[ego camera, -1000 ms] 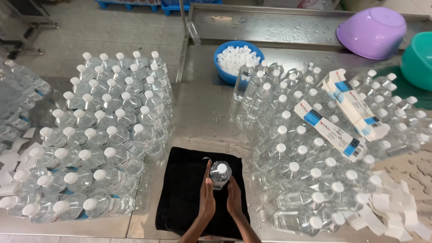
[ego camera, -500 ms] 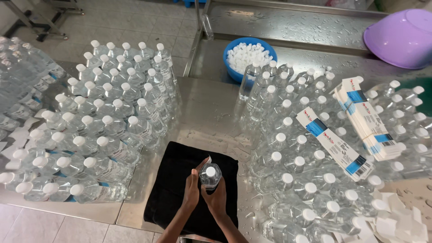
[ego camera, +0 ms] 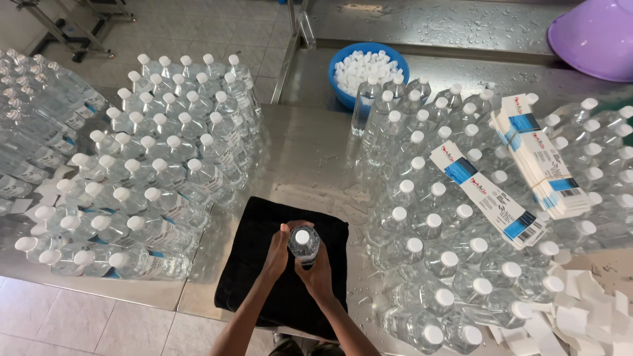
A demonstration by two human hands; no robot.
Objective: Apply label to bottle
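Head view: looking straight down on a wet steel table (ego camera: 316, 165) crowded with clear plastic bottles.
Bottle in hand: one small clear bottle (ego camera: 304, 245) with a white cap stands upright over the middle of a black cloth (ego camera: 254, 277), seen from above so that mostly the cap shows.
Left hand: the left hand (ego camera: 277, 252) is curled against the bottle's left side, fingers wrapped part way round it, touching it.
Right hand: the right hand (ego camera: 318, 275) presses on the bottle from the right and near side, fingers bent around it; both hands together grip it.
Cloth: folded, dark, lying flat at the near edge of the table, between the two groups of bottles.
Left group: capped bottles (ego camera: 158, 171) stand in tight rows to the left of the cloth; more bottles (ego camera: 39, 132) lie stacked further left.
Right group: capped bottles (ego camera: 448, 237) packed close to the right of the cloth, just beside it.
Label bundles: two banded stacks of white and blue paper strips (ego camera: 488, 194) (ego camera: 544, 155) lie on top of the right group.
Blue bowl: a round blue bowl (ego camera: 343, 99) full of white caps sits at the far side, behind the right group.
Purple basin: a purple basin (ego camera: 593, 36) lies upside down at the far right corner.
Paper scraps: loose white paper pieces (ego camera: 587, 316) are heaped at the near right.
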